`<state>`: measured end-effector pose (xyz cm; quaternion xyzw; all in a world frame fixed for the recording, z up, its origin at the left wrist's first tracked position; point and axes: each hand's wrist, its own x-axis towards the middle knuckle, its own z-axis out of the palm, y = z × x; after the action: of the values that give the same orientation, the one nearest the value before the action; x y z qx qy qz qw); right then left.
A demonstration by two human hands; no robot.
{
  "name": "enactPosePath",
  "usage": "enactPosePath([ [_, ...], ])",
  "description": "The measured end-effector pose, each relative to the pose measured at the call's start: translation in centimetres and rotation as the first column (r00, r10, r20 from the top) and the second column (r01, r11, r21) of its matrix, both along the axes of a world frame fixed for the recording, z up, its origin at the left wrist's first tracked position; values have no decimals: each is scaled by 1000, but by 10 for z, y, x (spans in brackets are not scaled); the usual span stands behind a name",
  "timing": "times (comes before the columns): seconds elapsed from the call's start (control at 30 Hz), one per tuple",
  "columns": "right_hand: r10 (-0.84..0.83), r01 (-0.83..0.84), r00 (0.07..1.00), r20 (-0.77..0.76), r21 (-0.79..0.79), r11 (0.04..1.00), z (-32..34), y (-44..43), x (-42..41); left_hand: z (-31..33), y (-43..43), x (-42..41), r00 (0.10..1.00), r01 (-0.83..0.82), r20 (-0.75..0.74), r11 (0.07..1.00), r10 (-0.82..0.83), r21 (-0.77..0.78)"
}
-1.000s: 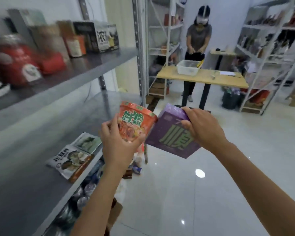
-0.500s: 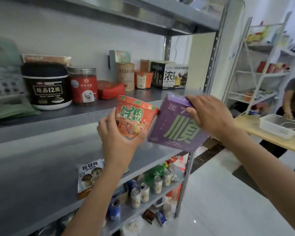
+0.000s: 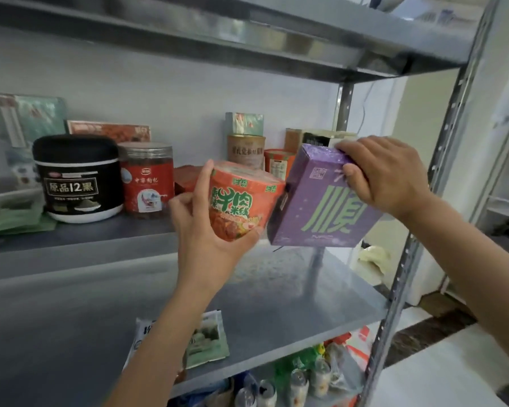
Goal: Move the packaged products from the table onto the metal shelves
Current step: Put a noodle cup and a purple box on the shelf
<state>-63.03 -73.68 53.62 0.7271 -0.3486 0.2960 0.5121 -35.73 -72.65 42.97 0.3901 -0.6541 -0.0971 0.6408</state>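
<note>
My left hand (image 3: 206,230) grips an orange instant-noodle cup (image 3: 243,201) from below and the side, tilted toward me. My right hand (image 3: 385,174) holds a purple box (image 3: 321,207) with a large green character by its top right corner. Both products hang side by side in the air in front of the upper metal shelf (image 3: 100,233), almost touching each other. The shelf below (image 3: 291,304) lies under my hands.
The upper shelf carries a black tub (image 3: 77,177), a red-labelled jar (image 3: 147,180), a tan can (image 3: 246,151) and boxes behind. Flat food packets (image 3: 206,339) lie on the lower shelf. Cans and bags (image 3: 300,377) fill the bottom level. A steel upright (image 3: 417,230) stands at right.
My view has swung left and up to face the shelves. Both hands have risen with the noodle cup and the purple box, now level with the upper shelf.
</note>
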Motion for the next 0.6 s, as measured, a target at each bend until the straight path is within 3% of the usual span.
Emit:
enactPosePath([
  [0.23,15,-19,998,-57,-73,997,16,-66,-43,9,-54,-43,999,-49,12,998,50,-33],
  [0.33,14,-15,1000,-16,-51,999,24,-90,-59,6,-72,-56,992,-113,58,993,115,-40],
  [0.6,8,-3,995,-96,48,999,36,-142,-102,4,-87,-87,956,-267,142,962,258,52],
])
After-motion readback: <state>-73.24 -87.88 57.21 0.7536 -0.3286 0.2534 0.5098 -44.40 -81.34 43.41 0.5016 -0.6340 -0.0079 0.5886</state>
